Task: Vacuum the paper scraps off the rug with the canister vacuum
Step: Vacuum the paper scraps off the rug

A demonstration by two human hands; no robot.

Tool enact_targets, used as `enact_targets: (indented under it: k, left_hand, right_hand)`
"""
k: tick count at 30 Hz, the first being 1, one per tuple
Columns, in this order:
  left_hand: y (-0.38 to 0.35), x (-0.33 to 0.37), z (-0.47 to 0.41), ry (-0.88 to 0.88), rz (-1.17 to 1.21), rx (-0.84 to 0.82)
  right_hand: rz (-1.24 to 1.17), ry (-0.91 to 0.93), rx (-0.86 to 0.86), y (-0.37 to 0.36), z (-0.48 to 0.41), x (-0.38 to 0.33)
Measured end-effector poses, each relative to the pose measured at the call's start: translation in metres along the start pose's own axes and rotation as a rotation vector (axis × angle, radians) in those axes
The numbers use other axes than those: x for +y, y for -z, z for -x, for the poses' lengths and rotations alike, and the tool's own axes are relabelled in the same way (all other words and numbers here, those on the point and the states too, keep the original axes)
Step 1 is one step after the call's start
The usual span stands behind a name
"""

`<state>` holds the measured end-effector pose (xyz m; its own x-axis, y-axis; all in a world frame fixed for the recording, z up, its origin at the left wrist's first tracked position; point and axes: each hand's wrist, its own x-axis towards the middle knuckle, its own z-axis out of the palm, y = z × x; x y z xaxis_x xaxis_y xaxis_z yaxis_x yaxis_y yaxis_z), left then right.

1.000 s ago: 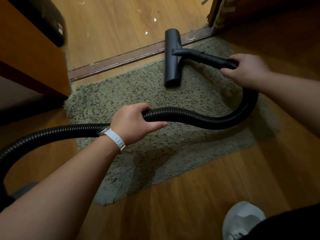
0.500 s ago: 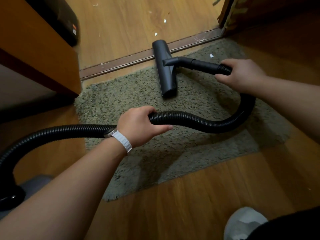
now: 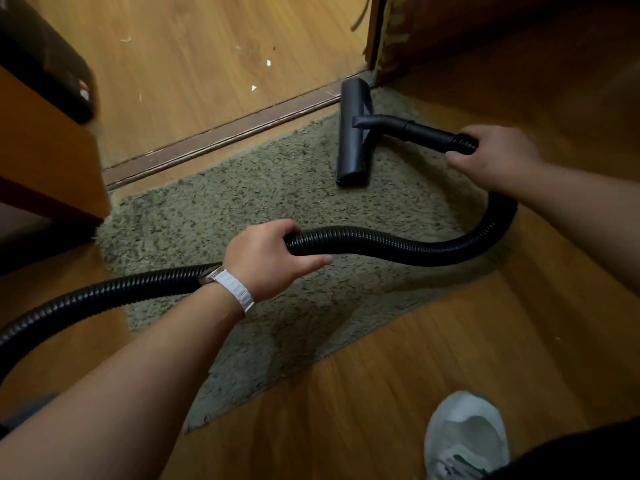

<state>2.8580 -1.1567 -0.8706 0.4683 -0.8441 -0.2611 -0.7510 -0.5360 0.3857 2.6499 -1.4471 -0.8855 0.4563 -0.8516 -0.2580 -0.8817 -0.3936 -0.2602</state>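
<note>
We gripped hose (image 3: 381, 242) mid-length in left hand (image 3: 266, 261), right hand (image 3: 495, 157) curled round hose end by wand (image 3: 422, 132); floor head (image 3: 353, 133) sat flat on rug (image 3: 242, 202). We judged slow, overlapping strokes best.

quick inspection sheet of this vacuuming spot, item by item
surface: green shag rug on wood floor; no scraps made out on it
job's things: floor head flat at rug's far edge; black hose loops across rug
clutter: white paper scraps on floor beyond threshold strip
grippers: left hand grips hose mid-length; right hand grips its end by the head
cables: grey strand near door frame, unclear
surroundings: wooden cabinet left; shoe near
</note>
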Motion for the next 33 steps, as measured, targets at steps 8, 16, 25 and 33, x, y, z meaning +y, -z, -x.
enact_targets:
  k: [8, 16, 25, 33]
  left_hand:
    - [-0.007, 0.007, 0.009, -0.012, 0.017, -0.006]
    - [-0.007, 0.013, 0.011, -0.046, -0.014, -0.022]
    - [-0.012, 0.009, 0.016, -0.102, -0.053, -0.061]
    - [-0.020, 0.001, 0.028, -0.150, -0.086, -0.164]
  right_hand:
    - [-0.070, -0.085, -0.042, 0.011, 0.020, 0.029]
    - [-0.098, -0.039, -0.105, 0.017, 0.047, 0.041]
    - [-0.066, 0.144, -0.215, 0.013, 0.058, 0.023]
    - [0.079, 0.383, -0.312, 0.001, 0.066, -0.015]
